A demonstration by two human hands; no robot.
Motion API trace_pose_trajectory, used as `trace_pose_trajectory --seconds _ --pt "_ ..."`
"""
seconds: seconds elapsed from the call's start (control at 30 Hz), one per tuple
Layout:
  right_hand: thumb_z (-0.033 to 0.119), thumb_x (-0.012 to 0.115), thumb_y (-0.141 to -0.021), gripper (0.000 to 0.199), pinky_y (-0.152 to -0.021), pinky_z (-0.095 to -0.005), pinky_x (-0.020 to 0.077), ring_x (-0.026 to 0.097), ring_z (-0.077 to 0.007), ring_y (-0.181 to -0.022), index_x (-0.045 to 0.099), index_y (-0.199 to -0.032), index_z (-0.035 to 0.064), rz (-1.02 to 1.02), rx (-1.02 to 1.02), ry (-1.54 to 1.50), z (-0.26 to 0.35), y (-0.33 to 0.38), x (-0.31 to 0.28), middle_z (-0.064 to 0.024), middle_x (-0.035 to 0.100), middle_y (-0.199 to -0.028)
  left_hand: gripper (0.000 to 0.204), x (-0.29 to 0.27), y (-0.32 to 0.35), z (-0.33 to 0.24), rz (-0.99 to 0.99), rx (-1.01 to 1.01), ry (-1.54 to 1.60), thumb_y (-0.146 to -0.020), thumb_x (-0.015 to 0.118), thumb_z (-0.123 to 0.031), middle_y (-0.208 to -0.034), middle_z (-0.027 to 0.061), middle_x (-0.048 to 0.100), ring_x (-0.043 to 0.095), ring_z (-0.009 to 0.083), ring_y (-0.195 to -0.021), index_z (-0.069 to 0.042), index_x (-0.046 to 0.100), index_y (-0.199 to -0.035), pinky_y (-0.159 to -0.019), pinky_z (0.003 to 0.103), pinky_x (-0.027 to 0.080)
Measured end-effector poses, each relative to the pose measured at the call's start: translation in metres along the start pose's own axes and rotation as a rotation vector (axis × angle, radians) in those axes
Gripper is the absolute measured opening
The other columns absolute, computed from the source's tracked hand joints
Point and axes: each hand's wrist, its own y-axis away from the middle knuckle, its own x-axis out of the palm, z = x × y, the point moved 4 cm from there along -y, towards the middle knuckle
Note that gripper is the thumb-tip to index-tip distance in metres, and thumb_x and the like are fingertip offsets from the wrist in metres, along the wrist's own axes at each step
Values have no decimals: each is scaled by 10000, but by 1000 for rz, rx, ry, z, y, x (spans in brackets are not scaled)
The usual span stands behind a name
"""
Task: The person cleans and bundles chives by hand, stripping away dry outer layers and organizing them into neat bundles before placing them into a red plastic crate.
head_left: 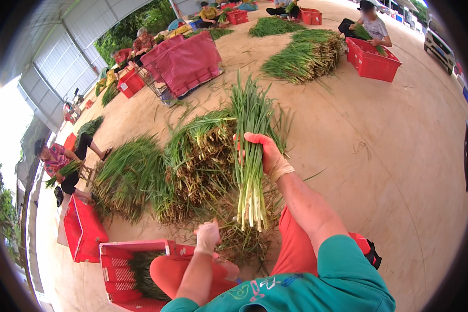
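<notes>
My right hand (pixel 265 154), in a thin glove, is closed round the middle of a bunch of garlic chives (pixel 250 182). The bunch stands nearly upright, green leaves at the top and pale white stalk ends hanging down. Lower and to the left, my gloved left hand (pixel 208 236) is close to my knee, its fingers curled; what they hold, if anything, is hidden. Beyond both hands lies a large heap of untrimmed chives (pixel 200 156) with brown, dry roots. Loose stalks and trimmings (pixel 244 240) are scattered beneath the bunch.
A red plastic crate (pixel 117 275) with greens inside stands by my left knee, another red crate (pixel 83 229) beyond it. Another chive heap (pixel 127 177) lies beside a seated person (pixel 62 164). Farther off are a pink-covered cart (pixel 184 65), more heaps, crates and several seated people.
</notes>
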Motion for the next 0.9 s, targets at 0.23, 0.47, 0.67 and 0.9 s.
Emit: trace_pose_trajectory --seconds 0.23,0.47,0.67,0.9 --pt "281 668 -908 350 -681 -411 567 640 -193 -720 643 -1154 34 -41 35 103 0 2 -4 -77 655 -907 448 -55 -16 1 -79 496 1463 -951 723 -340 -1073 35 728 664 124 -958 -63 681 -1300 -827 279 541" --pt "178 779 -838 235 -657 -318 538 632 -154 -702 688 -1010 45 -350 -334 327 -20 -3 6 -28 657 -828 494 -116 56 -68 -86 884 1557 -968 701 -106 -1159 19 672 624 109 -964 -22 513 -1417 -837 258 530" --pt "202 804 -855 281 -709 -324 531 635 -155 -794 688 -1067 58 -328 -274 198 -24 -9 1 -18 665 -921 335 -80 27 -62 188 571 1972 -970 674 -73 -1081 133 717 722 260 -903 12 605 -1286 -785 403 619" --pt "253 790 -889 257 -669 -344 549 634 -158 -731 677 -1035 75 -351 -330 54 -28 -8 -5 -14 657 -867 395 -79 45 -72 211 760 1957 -940 685 -17 -1122 187 710 726 297 -938 -1 568 -1316 -786 433 634"
